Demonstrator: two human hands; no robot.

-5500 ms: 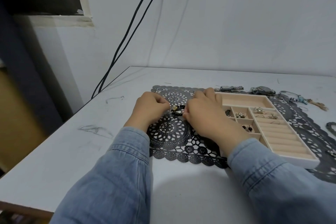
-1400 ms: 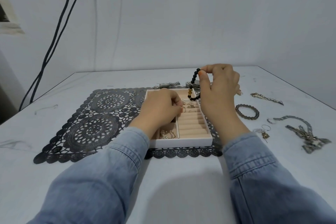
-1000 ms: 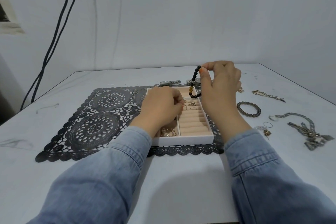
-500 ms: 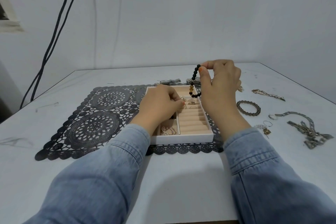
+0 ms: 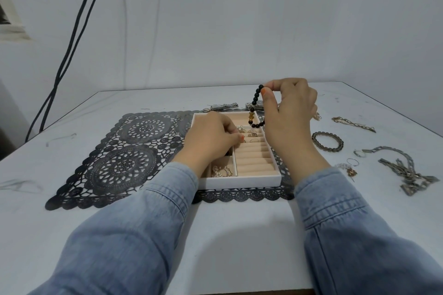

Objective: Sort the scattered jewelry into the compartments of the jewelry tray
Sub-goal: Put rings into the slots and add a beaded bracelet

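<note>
Right hand (image 5: 291, 112) pinches a black beaded bracelet (image 5: 256, 98) above the jewelry tray's (image 5: 239, 181) far end. Left hand (image 5: 211, 139) curls over its compartments; I cannot tell whether it holds anything.

Two hands (image 5: 211, 142) (image 5: 291, 112), one tray (image 5: 239, 181), one mat (image 5: 124, 163), one black bracelet (image 5: 256, 97), one grey bracelet (image 5: 328, 149).

No word, label, brand mark or number can be read anywhere: none on the white jewelry tray with cream lining (image 5: 239, 181), the black lace-pattern mat (image 5: 124, 165), the white table (image 5: 239, 235) or the pale wall (image 5: 239, 19) (the silver metal-band watch (image 5: 221, 106) is too small to read).
</note>
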